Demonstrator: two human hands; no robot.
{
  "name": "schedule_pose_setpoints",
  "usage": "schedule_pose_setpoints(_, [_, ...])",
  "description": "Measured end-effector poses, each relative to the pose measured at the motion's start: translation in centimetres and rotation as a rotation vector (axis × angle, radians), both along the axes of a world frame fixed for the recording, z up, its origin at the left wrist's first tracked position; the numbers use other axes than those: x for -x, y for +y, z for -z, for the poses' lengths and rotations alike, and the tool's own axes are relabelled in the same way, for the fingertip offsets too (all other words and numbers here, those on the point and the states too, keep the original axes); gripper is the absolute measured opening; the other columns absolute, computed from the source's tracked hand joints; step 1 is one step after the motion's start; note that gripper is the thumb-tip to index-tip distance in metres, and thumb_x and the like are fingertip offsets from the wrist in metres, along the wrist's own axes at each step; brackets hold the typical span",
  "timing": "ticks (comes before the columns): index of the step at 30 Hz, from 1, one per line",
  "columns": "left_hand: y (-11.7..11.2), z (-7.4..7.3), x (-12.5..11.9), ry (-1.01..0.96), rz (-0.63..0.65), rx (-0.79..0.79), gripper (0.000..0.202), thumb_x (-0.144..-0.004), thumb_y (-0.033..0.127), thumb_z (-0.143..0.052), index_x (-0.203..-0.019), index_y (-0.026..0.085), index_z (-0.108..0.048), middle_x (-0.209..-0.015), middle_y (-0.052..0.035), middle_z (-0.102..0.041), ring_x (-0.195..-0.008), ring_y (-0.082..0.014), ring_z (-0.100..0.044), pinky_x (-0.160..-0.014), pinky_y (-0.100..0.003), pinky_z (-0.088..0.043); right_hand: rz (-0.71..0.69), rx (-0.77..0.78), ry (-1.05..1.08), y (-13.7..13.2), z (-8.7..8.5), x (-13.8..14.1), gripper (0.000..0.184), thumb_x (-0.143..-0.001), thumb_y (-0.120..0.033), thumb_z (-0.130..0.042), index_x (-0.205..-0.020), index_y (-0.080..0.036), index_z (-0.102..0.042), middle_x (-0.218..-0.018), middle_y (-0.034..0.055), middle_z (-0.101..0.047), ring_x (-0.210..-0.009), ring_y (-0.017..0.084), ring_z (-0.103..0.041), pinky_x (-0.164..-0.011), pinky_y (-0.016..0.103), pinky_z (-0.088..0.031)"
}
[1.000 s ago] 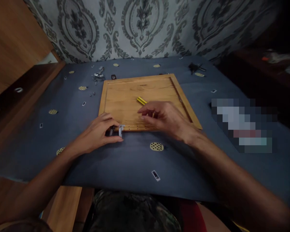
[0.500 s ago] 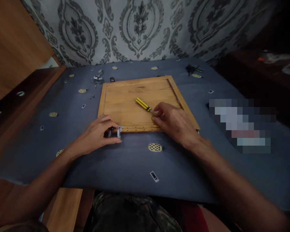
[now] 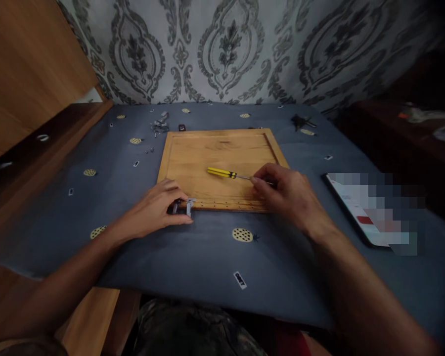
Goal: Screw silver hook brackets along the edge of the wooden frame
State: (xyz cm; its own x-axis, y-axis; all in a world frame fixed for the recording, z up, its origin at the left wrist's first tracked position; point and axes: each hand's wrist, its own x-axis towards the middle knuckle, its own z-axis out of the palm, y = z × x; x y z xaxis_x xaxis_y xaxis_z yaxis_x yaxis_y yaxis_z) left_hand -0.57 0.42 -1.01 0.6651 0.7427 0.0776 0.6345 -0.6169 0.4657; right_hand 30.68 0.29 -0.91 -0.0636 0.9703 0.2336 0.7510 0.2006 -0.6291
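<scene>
A wooden cabinet door panel (image 3: pixel 215 153) lies flat on the blue cloth, with a row of small dark holes along its near edge. At its near left corner, my left hand (image 3: pixel 159 207) is closed on a metal hinge (image 3: pixel 189 206), fingers above and thumb below. My right hand (image 3: pixel 285 193) pinches the metal shaft of a screwdriver (image 3: pixel 221 172) over the near right part of the panel. The screwdriver's yellow and black handle points left; its tip is hidden by my fingers.
Loose metal hardware (image 3: pixel 160 123) and small screws (image 3: pixel 150 150) lie beyond the panel on the left. A small dark box-like item (image 3: pixel 182 127) sits behind it. Black tools (image 3: pixel 302 121) rest at the back right. A phone (image 3: pixel 346 207), partly blurred, lies at right.
My right hand has moved slightly right and down with the screwdriver, whose handle has turned closer to level. My left hand keeps its grip on the hinge. The whole view has shifted a little.
</scene>
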Motion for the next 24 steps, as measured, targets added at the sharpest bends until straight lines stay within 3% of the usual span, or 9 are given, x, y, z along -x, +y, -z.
schedule_pose_setpoints(4, [-0.1,0.0,0.0,-0.002,-0.003,0.026,0.033,-0.092,0.05,-0.074,-0.103,0.019,-0.069,-0.099,-0.0037,-0.062,-0.097,-0.0229,-0.059,-0.088,-0.035,-0.047,-0.021,0.158,0.472,-0.2,-0.4,0.6,0.028,-0.082,-0.044,-0.076,-0.072,-0.022,-0.061,-0.061,-0.0013,-0.061,-0.052,0.012,-0.047,-0.05,0.027,-0.033])
schedule_pose_setpoints(7, [-0.1,-0.1,-0.1,-0.005,0.008,0.029,0.032,-0.092,0.049,-0.074,-0.1,0.018,-0.068,-0.097,-0.0037,-0.061,-0.096,-0.0225,-0.058,-0.086,-0.034,-0.047,-0.012,0.272,0.955,0.0,-0.4,1.0,0.04,-0.068,-0.049,-0.09,-0.07,-0.022,-0.06,-0.063,-0.0044,-0.056,-0.051,0.008,-0.041,-0.046,0.023,-0.034])
schedule_pose_setpoints(10, [-0.1,-0.3,-0.1,0.0,0.008,0.023,0.031,-0.092,0.047,-0.075,-0.101,0.018,-0.068,-0.098,-0.0037,-0.06,-0.096,-0.0219,-0.057,-0.085,-0.033,-0.046,0.008,0.25,1.208,0.6,-0.2,0.8,0.044,-0.057,-0.044,-0.097,-0.069,-0.023,-0.06,-0.066,-0.0053,-0.057,-0.054,0.007,-0.044,-0.047,0.02,-0.037])
schedule_pose_setpoints(19, [0.0,0.1,0.0,-0.006,0.01,0.0,0.032,-0.094,0.05,-0.07,-0.101,0.018,-0.068,-0.098,-0.0041,-0.061,-0.095,-0.0215,-0.058,-0.085,-0.033,-0.046,0.065,-0.15,1.059,1.6,-0.9,-1.1,0.042,-0.06,-0.042,-0.097,-0.065,-0.023,-0.059,-0.058,-0.0038,-0.053,-0.047,0.008,-0.042,-0.041,0.025,-0.028])
schedule_pose_setpoints(22, [0.0,0.0,0.0,0.001,0.012,0.016,0.031,-0.094,0.048,-0.071,-0.099,0.018,-0.067,-0.098,-0.004,-0.06,-0.095,-0.0212,-0.057,-0.084,-0.032,-0.046,0.123,-0.319,0.824,1.0,-1.4,0.1,0.038,-0.067,-0.044,-0.092,-0.066,-0.023,-0.061,-0.06,-0.0019,-0.058,-0.047,0.008,-0.042,-0.043,0.026,-0.029])
schedule_pose_setpoints(24, [-0.1,0.0,0.0,0.01,0.007,0.022,0.029,-0.093,0.046,-0.072,-0.099,0.018,-0.068,-0.098,-0.0039,-0.06,-0.095,-0.0213,-0.057,-0.084,-0.032,-0.045,0.086,-0.378,0.59,0.6,-1.5,1.2,0.033,-0.074,-0.044,-0.087,-0.068,-0.022,-0.063,-0.063,-0.0012,-0.061,-0.051,0.01,-0.047,-0.048,0.027,-0.037])
